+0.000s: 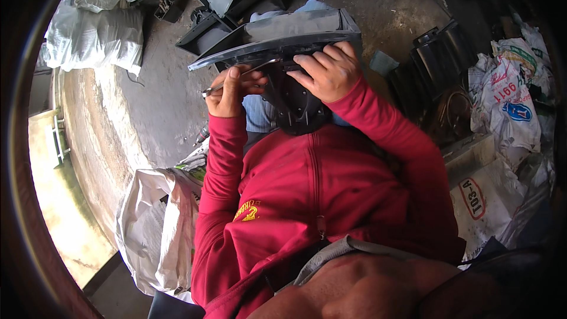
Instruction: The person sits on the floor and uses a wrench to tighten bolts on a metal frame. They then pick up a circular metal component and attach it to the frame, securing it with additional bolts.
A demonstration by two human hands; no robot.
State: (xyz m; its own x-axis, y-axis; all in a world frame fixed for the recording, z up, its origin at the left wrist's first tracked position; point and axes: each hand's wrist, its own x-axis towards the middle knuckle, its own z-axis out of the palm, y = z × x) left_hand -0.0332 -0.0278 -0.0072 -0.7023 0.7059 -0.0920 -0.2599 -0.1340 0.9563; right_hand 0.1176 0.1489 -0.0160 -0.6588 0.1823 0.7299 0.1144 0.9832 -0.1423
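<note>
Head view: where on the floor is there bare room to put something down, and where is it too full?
The widest bare patch is the concrete floor left of the left hand, bordered by the grey sacks above and the white bag below. A smaller bare strip lies above the grey panel that the right hand holds. The right side is crowded with black parts and printed sacks.

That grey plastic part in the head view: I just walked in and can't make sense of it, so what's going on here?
A person in a red zip top holds a large dark grey plastic housing over their lap. The right hand grips its lower edge, while the left hand holds a thin metal tool whose tip is against the housing. Similar black parts and white sacks lie around on the concrete floor.
</note>
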